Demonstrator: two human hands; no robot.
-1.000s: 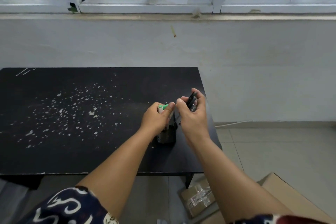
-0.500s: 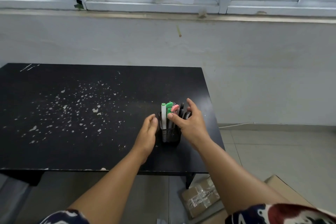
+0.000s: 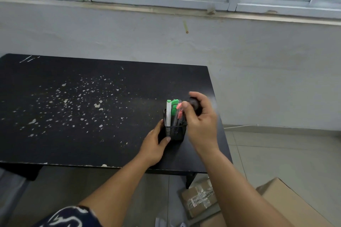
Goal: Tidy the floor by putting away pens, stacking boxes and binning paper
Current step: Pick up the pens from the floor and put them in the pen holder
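Pens point(image 3: 173, 111) are standing in the mesh cup point(image 3: 173, 131) that the left hand point(image 3: 154, 145) is steadying on the counter point(image 3: 73, 143), the right hand point(image 3: 200, 119) beside it is gripping something dark, while boxes point(image 3: 200, 199) below the hands are awaiting stacking

One black mesh pen holder point(image 3: 173, 131) at the table's four o'clock corner — two taped brown cardboard boxes point(image 3: 200, 200) at five o'clock — two hands.
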